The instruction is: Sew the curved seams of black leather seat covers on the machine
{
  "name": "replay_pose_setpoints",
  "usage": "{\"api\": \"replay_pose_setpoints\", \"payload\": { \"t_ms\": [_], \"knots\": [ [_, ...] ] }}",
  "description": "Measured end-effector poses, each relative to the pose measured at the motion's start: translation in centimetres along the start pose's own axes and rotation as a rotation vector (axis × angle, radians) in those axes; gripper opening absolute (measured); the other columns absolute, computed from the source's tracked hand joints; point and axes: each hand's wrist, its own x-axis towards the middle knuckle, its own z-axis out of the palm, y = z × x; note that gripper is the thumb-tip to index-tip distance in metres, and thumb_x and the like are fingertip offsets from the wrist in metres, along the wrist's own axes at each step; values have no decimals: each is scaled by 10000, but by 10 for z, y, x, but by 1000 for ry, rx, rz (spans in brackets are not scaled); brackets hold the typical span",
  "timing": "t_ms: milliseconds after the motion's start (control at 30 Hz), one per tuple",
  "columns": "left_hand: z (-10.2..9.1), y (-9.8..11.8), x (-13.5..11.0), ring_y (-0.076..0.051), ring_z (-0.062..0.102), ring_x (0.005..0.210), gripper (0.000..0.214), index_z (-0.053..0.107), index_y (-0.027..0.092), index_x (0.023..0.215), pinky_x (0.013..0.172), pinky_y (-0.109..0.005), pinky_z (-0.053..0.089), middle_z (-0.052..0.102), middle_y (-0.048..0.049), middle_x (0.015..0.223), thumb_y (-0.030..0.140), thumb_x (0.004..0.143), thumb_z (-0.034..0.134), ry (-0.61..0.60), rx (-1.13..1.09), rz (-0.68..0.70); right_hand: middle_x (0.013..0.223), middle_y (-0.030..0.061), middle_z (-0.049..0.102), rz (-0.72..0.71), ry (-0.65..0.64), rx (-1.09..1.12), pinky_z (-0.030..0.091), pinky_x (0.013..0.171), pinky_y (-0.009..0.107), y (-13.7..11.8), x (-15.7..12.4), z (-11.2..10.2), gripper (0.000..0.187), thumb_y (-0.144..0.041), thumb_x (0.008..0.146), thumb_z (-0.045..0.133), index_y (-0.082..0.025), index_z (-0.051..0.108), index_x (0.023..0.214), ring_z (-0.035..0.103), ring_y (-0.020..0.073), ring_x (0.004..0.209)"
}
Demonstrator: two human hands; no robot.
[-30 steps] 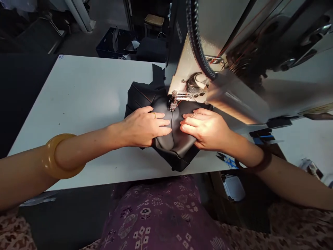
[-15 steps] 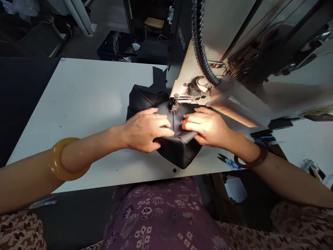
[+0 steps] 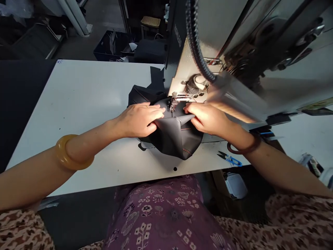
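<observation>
A black leather-like sewn piece [image 3: 169, 137] with orange-red stitch lines lies bunched under the presser foot [image 3: 172, 106] of a sewing machine. On its left side, my left hand [image 3: 140, 119] grips the material, fingers laid over the top and thumb lower down by a fold. My right hand [image 3: 208, 117] pinches the piece on the other side, its fingers curled around a raised fold. Between the hands, a seam runs toward the foot. The front part of the piece stands up in folds and hides some of the layers beneath.
The white table [image 3: 91, 93] extends to the left. Blue-handled thread snips [image 3: 230, 159] lie near its front edge at right. The machine head [image 3: 234, 62] overhangs the right side. Behind the table are a dark blue crate [image 3: 102, 45] and a stool [image 3: 150, 22].
Both hands have shifted slightly away from me. The front of the black piece has been lifted into a higher fold, with more stitching showing on its right side.
</observation>
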Motion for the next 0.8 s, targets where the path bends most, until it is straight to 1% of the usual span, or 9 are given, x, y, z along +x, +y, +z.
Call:
{"api": "replay_pose_setpoints", "payload": {
  "t_ms": [100,200,300,367,433,533,667,733,800],
  "knots": [
    [-7,9,-7,-201,496,1240,502,524,136,1261,1007,-321,449,532,-60,1339,167,769,427,-78,-75,-23,1245,128,566,-61,123,-77,450,886,409,-10,-34,3,502,-100,768,426,-163,454,1266,509,243,1162],
    [-11,20,-8,-213,486,1248,563,442,142,1338,1034,-320,424,495,-68,1374,258,789,491,-128,-113,24,1299,102,535,-194,8,-213,377,951,448,-22,-59,12,541,-45,708,461,-172,483,1233,436,256,1240],
    [-9,27,-2,-204,506,1227,490,521,122,1264,1073,-322,378,554,-80,1314,258,794,529,-137,-72,121,939,36,672,-204,-16,-291,405,839,340,-25,-67,22,286,-26,741,450,-184,621,909,574,176,928],
    [-7,29,2,-205,514,1213,412,580,131,1185,1077,-334,370,598,-74,1258,224,784,554,-140,-8,194,634,-6,589,-216,8,-292,390,659,277,-25,-70,26,239,-38,779,439,-192,570,650,515,134,647],
    [-5,28,6,-212,507,1217,356,610,147,1125,1064,-339,379,602,-70,1250,220,777,582,-144,50,263,540,-15,506,-202,-35,-263,350,573,267,-25,-76,25,281,-21,768,431,-191,515,561,432,127,549],
    [-5,25,9,-211,515,1203,327,608,160,1108,1020,-314,409,610,-72,1227,250,796,571,-154,103,291,639,3,581,-161,55,-171,402,649,256,-30,-83,19,248,-15,761,435,-182,555,623,485,127,640],
    [-8,24,12,-210,585,1097,353,579,169,1160,966,-324,442,644,-73,1158,321,854,491,-185,134,229,1005,77,654,-153,303,-39,443,844,336,-38,-59,6,189,-172,830,492,-175,616,972,551,186,1014],
    [-10,25,13,-202,581,1103,360,560,194,1198,964,-320,439,637,-57,1180,304,869,463,-197,132,213,1080,103,631,-122,296,9,429,884,391,-39,-37,-1,325,-359,856,500,-175,583,1111,525,228,1098],
    [-11,26,13,-193,574,1113,353,569,217,1198,970,-310,431,626,-37,1206,261,867,453,-223,143,207,1074,116,621,-93,209,49,418,869,402,-38,-16,-7,543,-589,828,467,-167,570,1154,533,250,1062]
  ]
}}
